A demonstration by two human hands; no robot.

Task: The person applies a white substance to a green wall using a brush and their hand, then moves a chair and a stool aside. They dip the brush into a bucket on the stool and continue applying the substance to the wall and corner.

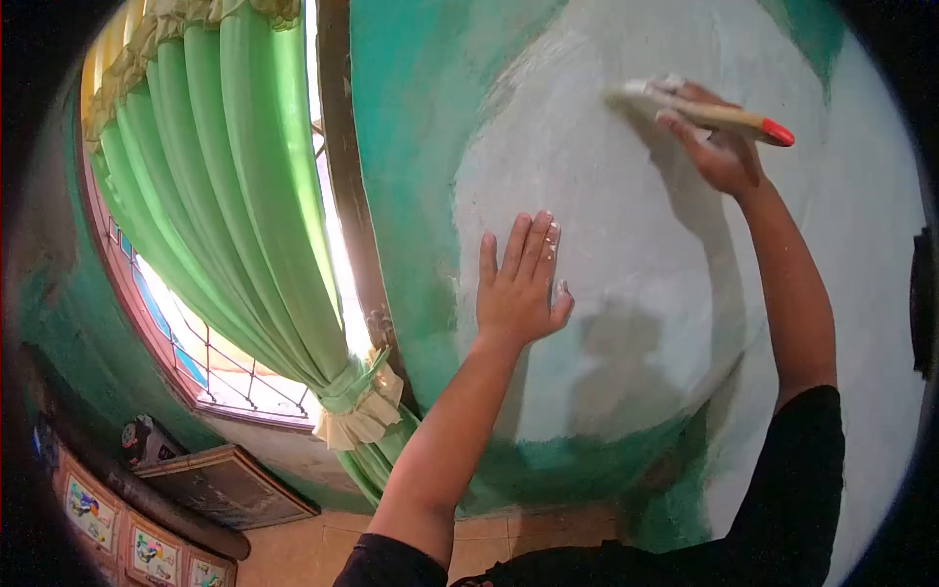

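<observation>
My right hand (719, 147) is closed around a paintbrush (729, 117) with a pale wooden handle and a red end. Its whitish bristles point left, right at the wall's surface. Lower and to the left, my left hand (520, 284) lies flat with fingers spread on the white-painted patch. White paint specks show on the fingertips of both hands. The wall (606, 196) is white in the middle and at the right, with green (421, 245) bordering the patch on the left and below.
A green curtain (245, 196) with cream ruffles hangs at the left, tied back beside a barred window (245, 377). Below it a dark framed board (230, 489) leans near a wooden cabinet (152, 553) with pictured panels. Tiles (489, 528) show at the bottom. A dark object (921, 303) is at the right edge.
</observation>
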